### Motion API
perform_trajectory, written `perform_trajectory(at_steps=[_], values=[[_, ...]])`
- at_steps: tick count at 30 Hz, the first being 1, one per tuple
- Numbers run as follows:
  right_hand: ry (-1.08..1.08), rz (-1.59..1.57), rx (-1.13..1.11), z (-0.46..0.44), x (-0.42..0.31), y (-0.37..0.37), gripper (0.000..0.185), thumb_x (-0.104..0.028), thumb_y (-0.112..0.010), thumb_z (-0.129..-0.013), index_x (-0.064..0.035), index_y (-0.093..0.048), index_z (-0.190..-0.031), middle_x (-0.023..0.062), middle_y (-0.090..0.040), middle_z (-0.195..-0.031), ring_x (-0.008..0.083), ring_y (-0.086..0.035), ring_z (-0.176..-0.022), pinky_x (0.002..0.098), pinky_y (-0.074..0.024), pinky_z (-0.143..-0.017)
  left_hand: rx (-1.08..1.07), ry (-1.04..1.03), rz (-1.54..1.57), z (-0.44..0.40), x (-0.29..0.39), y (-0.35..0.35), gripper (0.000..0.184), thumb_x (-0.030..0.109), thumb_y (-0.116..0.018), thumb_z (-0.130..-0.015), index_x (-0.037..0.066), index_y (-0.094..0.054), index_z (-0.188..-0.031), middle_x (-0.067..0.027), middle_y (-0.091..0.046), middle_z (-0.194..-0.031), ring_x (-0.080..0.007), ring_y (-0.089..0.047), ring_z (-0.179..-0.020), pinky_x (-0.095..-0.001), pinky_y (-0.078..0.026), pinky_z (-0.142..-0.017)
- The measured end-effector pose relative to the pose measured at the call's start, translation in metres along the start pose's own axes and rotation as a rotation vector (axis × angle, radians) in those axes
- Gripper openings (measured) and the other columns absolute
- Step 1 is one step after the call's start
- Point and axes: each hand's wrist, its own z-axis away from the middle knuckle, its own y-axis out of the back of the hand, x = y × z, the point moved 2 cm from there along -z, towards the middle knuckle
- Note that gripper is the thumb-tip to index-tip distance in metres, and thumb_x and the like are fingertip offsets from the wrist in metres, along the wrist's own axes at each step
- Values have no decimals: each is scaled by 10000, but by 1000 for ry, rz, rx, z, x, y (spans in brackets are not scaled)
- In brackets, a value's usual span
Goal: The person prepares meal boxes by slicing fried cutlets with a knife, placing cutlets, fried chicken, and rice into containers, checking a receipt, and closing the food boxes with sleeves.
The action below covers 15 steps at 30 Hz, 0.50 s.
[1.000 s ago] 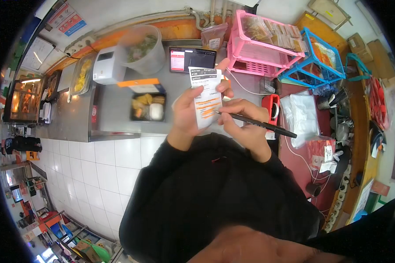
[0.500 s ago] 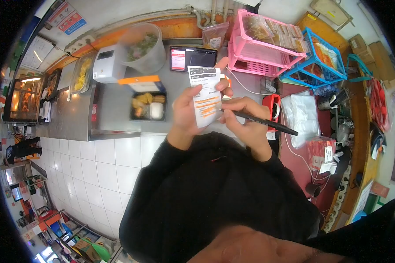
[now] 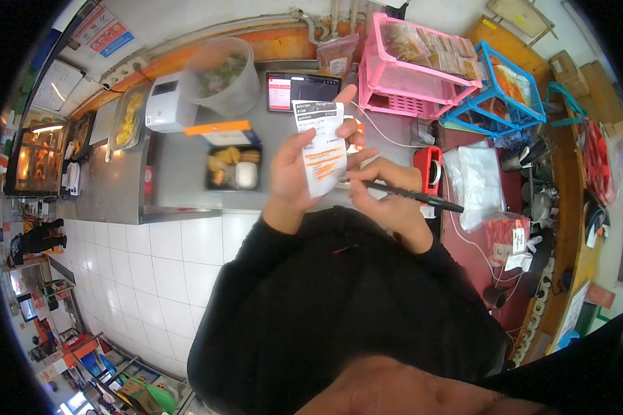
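In my left hand (image 3: pixel 292 169) is a printed paper receipt (image 3: pixel 322 149), its lower half streaked with orange marks. The thumb lies along its left edge and the fingers come round behind it on the right. My right hand (image 3: pixel 393 197) is closed around a black pen (image 3: pixel 422 196), whose tip end points left at the lower right edge of the receipt. Whether the tip touches the paper I cannot tell. Beyond my left hand an open food box (image 3: pixel 211 177) on the steel counter holds fried pieces and a round white item.
Behind the receipt a tablet (image 3: pixel 304 91) stands beside a clear tub of greens (image 3: pixel 223 76). A white printer (image 3: pixel 167 104) is further left. Pink stacked baskets (image 3: pixel 422 76) and a blue basket (image 3: pixel 495 114) hold packets. Clear plastic bags (image 3: pixel 474 183) and a red tape dispenser (image 3: pixel 429 169) lie right.
The pen's tip has shifted from the orange-marked lines to the receipt's lower right edge. The receipt has risen slightly in my left hand.
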Motion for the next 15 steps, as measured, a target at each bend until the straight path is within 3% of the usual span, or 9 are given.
perform_trajectory(at_steps=[8,11,15], values=[[-150,-119,-17,9,11,-6,92,-2,-671,-773,10,-682,-864,85,-692,-820,130,-682,-733,245,-531,-684,3,13,4,-4,-8,4,793,277,-507,-870,13,-111,-1504,-79,-477,-1023,-250,-534,-1054,-540,-346,-1077],[-48,-20,-66,8,6,-1,99,11,-662,-780,13,-677,-878,86,-685,-835,132,-676,-729,245,-529,-687,-10,18,17,-5,-12,5,798,287,-510,-868,9,-113,-1502,-81,-481,-1026,-252,-533,-1055,-541,-346,-1076],[-129,-239,252,10,42,42,49,-23,-651,-850,14,-633,-825,73,-657,-703,138,-646,-653,253,-517,-600,25,48,24,-6,-14,9,816,298,-527,-857,27,-113,-1507,-83,-484,-1031,-257,-534,-1058,-553,-343,-1071]])
